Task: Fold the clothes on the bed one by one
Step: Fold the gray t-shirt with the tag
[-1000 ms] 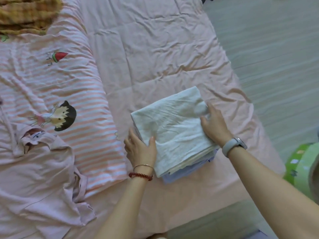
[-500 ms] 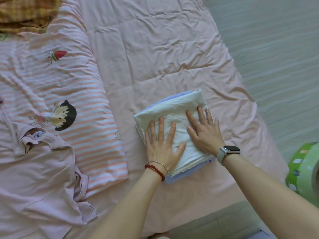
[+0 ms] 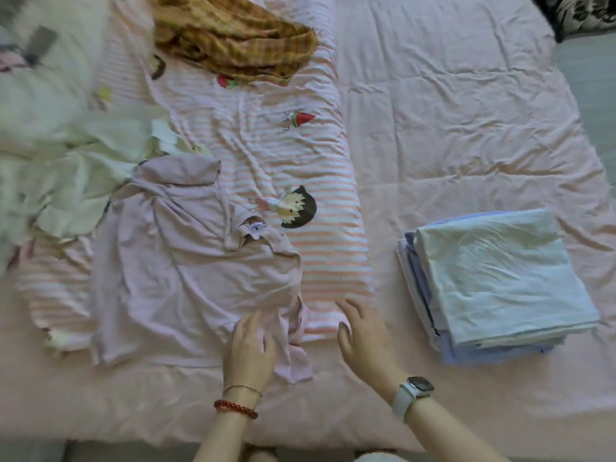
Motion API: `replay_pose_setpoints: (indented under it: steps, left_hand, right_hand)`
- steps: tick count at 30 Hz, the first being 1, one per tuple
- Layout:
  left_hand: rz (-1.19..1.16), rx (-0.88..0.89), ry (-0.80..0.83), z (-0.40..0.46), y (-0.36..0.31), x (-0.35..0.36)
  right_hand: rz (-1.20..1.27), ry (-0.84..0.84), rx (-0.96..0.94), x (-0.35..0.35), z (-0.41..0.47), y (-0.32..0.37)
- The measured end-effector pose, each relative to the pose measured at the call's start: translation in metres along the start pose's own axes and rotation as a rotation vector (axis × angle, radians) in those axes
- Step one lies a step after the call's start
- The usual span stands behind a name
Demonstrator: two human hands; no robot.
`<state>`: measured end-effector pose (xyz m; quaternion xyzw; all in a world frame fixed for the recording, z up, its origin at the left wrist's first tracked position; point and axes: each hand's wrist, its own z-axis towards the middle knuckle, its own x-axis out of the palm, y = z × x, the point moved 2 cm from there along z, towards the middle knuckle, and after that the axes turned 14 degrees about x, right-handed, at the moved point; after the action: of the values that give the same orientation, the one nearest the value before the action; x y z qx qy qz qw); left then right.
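The bed (image 3: 450, 111) fills nearly all I can see, covered in a wrinkled pink sheet, with a striped pink cartoon blanket (image 3: 286, 161) lying across its middle and a strip of pale floor at the far right. On the right side of the bed sits a neat stack of folded clothes (image 3: 500, 281), a pale top piece over bluish ones, well apart from both hands.

My next piece is the lilac shirt (image 3: 173, 261), spread rumpled over the blanket's near end, collar toward the middle of the bed and one bunched corner trailing toward me. My left hand (image 3: 248, 351) rests on that bunched corner with the fingers loosely extended, touching the cloth; I cannot tell if any of it is actually pinched. My right hand (image 3: 363, 338) hovers just beside the blanket's edge, fingers relaxed and spread, holding nothing.

The shirt looks thin, light and limp, so I expect it to sag and crease wherever it is lifted, and to drag the blanket's wrinkles along. I would take it at the shoulders or the hem corners, one in each hand, shake it flat, then fold.

Farther left lies a heap of pale greenish clothes (image 3: 76, 175), blurred, and a brown checked cloth (image 3: 233, 38) at the top, both unfolded.
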<state>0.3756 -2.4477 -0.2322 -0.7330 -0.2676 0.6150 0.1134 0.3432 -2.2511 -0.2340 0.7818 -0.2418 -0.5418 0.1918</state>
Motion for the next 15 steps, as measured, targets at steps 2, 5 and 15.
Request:
replay_pose_setpoints:
  steps: [2, 5, 15]
  left_hand:
    - [0.010, -0.080, -0.022, -0.006, 0.049, -0.029]
    - [0.043, -0.116, -0.038, 0.013, 0.113, -0.069]
    - [0.078, 0.243, 0.180, 0.164, 0.234, -0.101]
  right_hand:
    - [-0.012, 0.075, -0.022, 0.032, 0.001, 0.040]
    - [-0.105, 0.105, -0.101, 0.078, 0.023, 0.097]
    - [-0.283, -0.140, 0.440, 0.143, 0.180, 0.147]
